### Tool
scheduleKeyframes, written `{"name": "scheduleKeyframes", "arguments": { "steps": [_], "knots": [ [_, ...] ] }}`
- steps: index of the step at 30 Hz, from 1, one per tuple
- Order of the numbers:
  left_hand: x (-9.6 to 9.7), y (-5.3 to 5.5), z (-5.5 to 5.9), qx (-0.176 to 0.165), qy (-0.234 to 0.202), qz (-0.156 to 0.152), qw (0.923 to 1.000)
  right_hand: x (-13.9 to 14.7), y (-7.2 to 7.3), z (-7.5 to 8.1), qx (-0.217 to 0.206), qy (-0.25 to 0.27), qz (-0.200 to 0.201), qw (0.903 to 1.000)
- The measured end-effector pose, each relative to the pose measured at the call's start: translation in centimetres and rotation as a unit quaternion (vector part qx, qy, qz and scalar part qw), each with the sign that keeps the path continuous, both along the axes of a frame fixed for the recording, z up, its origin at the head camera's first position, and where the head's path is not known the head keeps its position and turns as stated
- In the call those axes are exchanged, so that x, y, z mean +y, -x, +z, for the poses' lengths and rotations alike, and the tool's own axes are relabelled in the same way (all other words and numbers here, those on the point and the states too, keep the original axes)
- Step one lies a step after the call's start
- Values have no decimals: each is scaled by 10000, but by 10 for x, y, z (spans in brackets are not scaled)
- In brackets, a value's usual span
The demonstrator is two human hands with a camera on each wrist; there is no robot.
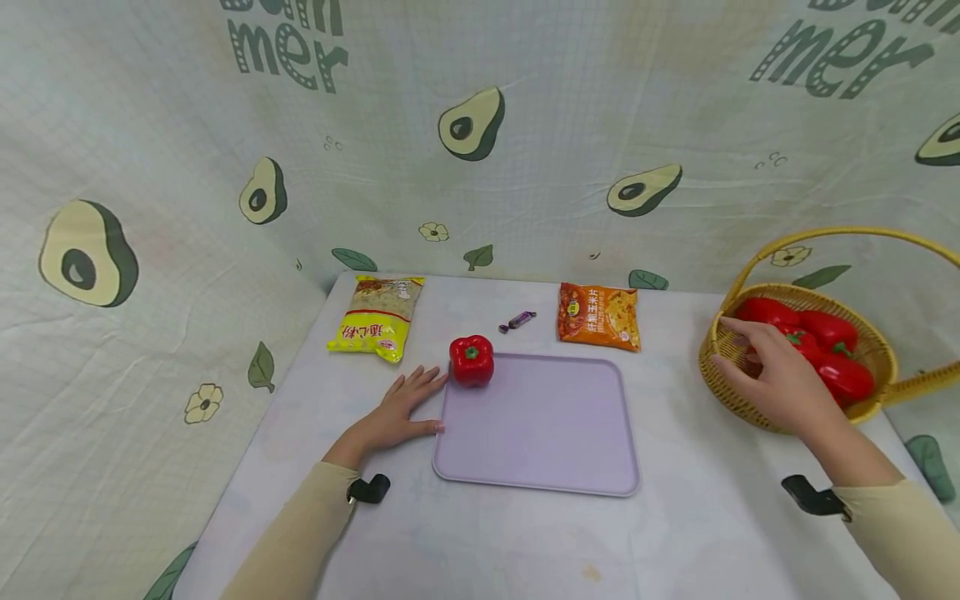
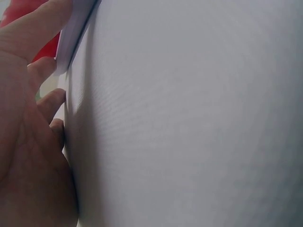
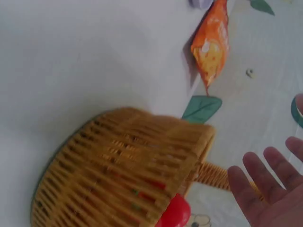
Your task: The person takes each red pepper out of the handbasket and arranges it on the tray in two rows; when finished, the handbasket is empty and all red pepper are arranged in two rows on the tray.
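My left hand (image 1: 396,414) lies on the table with its fingers spread, fingertips and thumb at the left edge of a lavender tray (image 1: 536,429). One red bell pepper (image 1: 472,362) sits in the tray's far left corner, close to those fingertips. Over the near left rim of a wicker basket (image 1: 723,392) hovers my right hand (image 1: 783,375), partly covering the basket's contents. Several red peppers (image 1: 846,377) lie in the basket. The right wrist view shows the right hand's fingers (image 3: 265,177) extended and apart, holding nothing, beside the basket rim.
Behind the tray are a yellow pasta bag (image 1: 378,317), a small purple wrapped candy (image 1: 517,322) and an orange snack packet (image 1: 598,317). The basket's tall handle (image 1: 847,231) arches above it. A printed cloth (image 1: 555,142) hangs along the table's back edge.
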State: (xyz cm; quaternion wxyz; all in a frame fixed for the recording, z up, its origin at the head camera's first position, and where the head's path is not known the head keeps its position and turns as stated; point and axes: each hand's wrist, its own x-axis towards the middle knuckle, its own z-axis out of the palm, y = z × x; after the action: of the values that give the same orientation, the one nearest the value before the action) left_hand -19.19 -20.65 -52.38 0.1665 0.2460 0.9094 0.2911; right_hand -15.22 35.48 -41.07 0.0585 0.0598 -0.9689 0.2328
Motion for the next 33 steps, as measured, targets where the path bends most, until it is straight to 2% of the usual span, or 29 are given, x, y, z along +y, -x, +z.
{"name": "scheduleKeyframes", "arguments": {
  "steps": [7,14,25,33],
  "knots": [
    [0,0,0,24,89,-13,10000,21,0,-1,-112,-258,-360,9990],
    [0,-2,4,95,-269,-109,9995,42,2,-1,-163,-371,-621,9972],
    [1,-3,6,114,-243,-104,9996,71,13,-14,-35,-372,-1071,9935],
    [0,-3,5,135,-269,-108,9995,81,20,-17,-335,-436,-1212,9911]
  ]
}}
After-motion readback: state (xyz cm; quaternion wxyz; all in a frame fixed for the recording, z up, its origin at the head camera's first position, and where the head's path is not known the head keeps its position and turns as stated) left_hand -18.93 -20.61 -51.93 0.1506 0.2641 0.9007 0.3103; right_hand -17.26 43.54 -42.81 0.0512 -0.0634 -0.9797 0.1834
